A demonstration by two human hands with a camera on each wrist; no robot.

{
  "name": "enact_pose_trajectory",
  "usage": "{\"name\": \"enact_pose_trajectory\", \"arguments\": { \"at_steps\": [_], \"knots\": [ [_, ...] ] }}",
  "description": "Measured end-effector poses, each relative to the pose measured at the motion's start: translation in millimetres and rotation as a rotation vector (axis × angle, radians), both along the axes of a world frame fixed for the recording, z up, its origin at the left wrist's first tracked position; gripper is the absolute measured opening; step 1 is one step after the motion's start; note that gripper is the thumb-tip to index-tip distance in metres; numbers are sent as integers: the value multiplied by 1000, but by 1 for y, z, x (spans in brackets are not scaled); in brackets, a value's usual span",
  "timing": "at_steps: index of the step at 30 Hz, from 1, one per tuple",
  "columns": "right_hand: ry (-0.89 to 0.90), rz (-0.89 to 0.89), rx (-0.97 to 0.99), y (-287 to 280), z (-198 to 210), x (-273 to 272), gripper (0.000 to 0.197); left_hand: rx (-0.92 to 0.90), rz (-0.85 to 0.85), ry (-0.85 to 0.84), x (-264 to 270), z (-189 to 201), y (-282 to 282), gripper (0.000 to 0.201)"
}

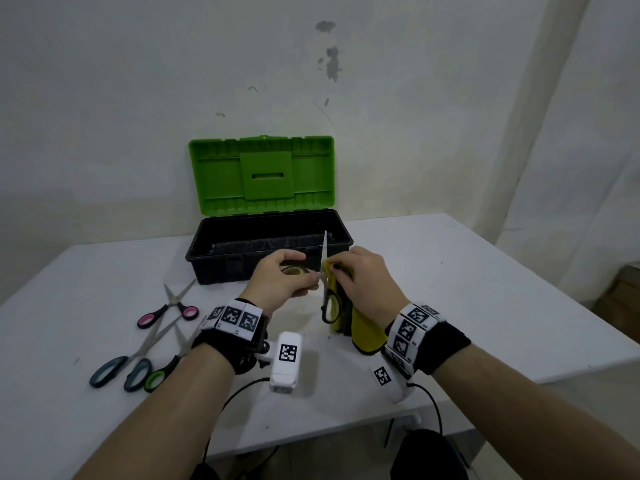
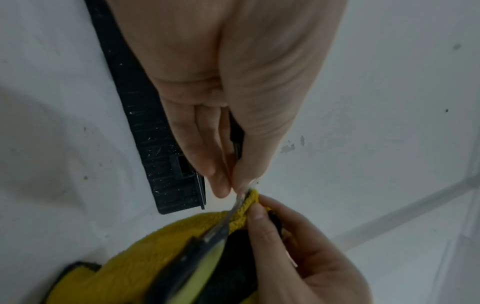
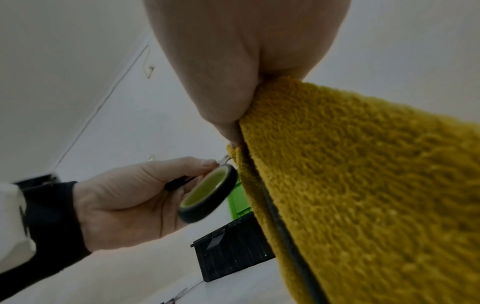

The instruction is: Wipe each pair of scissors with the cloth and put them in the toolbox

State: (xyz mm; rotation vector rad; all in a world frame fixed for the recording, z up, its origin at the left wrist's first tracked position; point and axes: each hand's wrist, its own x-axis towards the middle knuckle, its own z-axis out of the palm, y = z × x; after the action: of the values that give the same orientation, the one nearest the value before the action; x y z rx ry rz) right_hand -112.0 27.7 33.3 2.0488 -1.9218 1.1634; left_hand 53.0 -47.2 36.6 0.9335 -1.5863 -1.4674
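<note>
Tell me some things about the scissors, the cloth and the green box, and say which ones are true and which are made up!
1. The toolbox is open, with its green lid standing up. True.
2. The yellow cloth is held by the left hand. False: the right hand pinches it against the blade, while the left hand holds the scissors being wiped.
3. The scissors being wiped have pink handles. False: theirs are black and yellow-green; the pink-handled scissors lie on the table.
4. Three other pairs of scissors lie on the table to the left. True.
5. The held scissors' blade points down at the table. False: it points up.
</note>
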Motion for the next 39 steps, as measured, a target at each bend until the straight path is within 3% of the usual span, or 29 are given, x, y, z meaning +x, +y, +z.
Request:
{"name": "enact_pose_trajectory", "arguments": {
  "at_steps": [4, 9, 12, 18, 21, 24, 31, 35, 39],
  "knots": [
    [-44, -65, -52, -2, 1, 6, 19, 123, -12, 156, 2, -2, 1, 43],
    [-116, -97, -130, -8, 1, 19, 18, 325, -65, 382, 6, -5, 6, 6],
    [-142, -76, -143, -11, 0, 27, 17, 359, -67, 438, 2, -10, 8, 6],
    [-101, -40, -60, -8, 6, 28, 18, 317, 5, 357, 2, -12, 3, 11],
    [-143, -30, -50, 0, 17, 19, 18, 304, 98, 313, 4, -13, -6, 2],
    [-112, -29, -34, 4, 29, 9, 14, 292, 176, 313, 4, -13, -12, 16],
    [172, 60, 80, -3, 32, 14, 17, 134, 135, 249, 1, -8, -2, 16],
    [194, 115, 53, -4, 20, 25, 26, -13, 113, 149, -2, -7, 5, 23],
    [170, 87, 2, -3, 17, 20, 26, -69, 114, 159, -1, -8, 8, 22]
  ]
}}
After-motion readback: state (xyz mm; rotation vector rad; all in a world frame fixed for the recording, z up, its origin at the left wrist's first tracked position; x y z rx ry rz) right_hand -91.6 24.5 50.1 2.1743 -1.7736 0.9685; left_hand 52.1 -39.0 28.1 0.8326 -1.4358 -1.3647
